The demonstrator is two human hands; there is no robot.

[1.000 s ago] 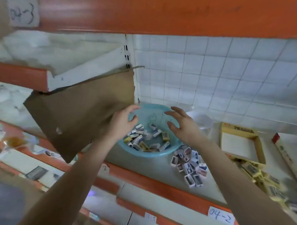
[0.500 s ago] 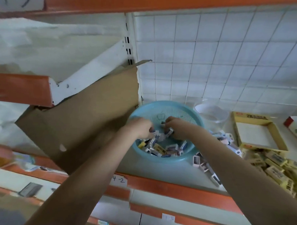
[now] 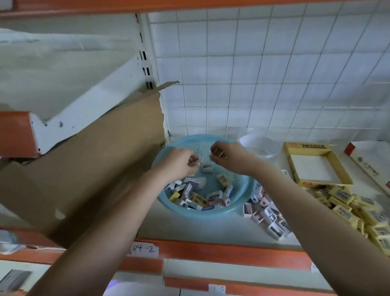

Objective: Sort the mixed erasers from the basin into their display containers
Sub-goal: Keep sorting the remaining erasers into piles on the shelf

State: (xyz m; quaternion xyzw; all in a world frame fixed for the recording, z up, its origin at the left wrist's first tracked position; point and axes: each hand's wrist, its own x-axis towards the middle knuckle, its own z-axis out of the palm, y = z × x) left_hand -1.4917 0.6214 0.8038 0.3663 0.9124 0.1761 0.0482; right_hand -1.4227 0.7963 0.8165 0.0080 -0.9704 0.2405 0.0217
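Orange-edged shelf (image 3: 186, 228) with tiled back, blue basin (image 3: 238, 205) of mixed erasers (image 3: 198, 196) mid-frame: left hand (image 3: 182, 161) pinches one eraser (image 3: 207, 169) over it, right hand (image 3: 226, 154) curled, contents unclear, so a loose fingertip pinch could drop it back.

I am seeing two forearms, both showing bare along their whole visible length: left forearm (image 3: 110, 222), right forearm (image 3: 299, 197). The left hand (image 3: 182, 160) and right hand (image 3: 227, 152) are going bare as well. The fingernails (image 3: 220, 152) on the right hand are catching the light, looking pale and glossy; anything finer there is blurring out at this distance.
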